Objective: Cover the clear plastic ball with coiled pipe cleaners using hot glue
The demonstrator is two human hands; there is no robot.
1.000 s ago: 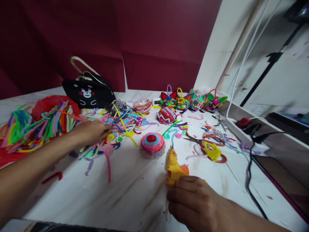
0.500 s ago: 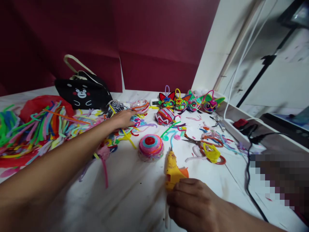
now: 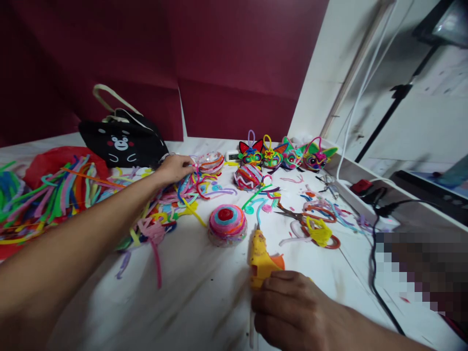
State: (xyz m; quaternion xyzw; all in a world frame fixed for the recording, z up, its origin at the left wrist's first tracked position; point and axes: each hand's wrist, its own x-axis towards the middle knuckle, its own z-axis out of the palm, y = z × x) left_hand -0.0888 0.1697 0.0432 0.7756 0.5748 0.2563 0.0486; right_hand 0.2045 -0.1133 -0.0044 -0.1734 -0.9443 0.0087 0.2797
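Observation:
My right hand [image 3: 287, 309] is wrapped round the grip of a yellow hot glue gun [image 3: 260, 261], whose nozzle points away from me. A light blue pipe cleaner piece lies at the nozzle tip. Over the heap of pipe cleaner offcuts [image 3: 183, 197], my left hand [image 3: 174, 168] has its fingers pinched at a pink-red pipe cleaner [image 3: 198, 183]; the fingertips are partly hidden. Left of the gun rests a dome [image 3: 227, 224] covered in coiled pink, orange and blue pipe cleaner with a red centre. Behind it is a red striped ball [image 3: 248, 176], and a clear, orange-trimmed dome [image 3: 210, 163] is beside my left fingers.
Several eared pipe cleaner masks [image 3: 272, 156] line the back. Orange-handled scissors [image 3: 310, 214] lie right of the gun with a yellow piece on them. A black bag [image 3: 124, 141] and many pipe cleaners [image 3: 62, 190] are at left. A power strip and cable [image 3: 373, 263] run along the right.
My left hand has shifted left and slightly up over the offcuts, and pink-red strands now show at its fingertips. My right hand and the glue gun have stayed in place.

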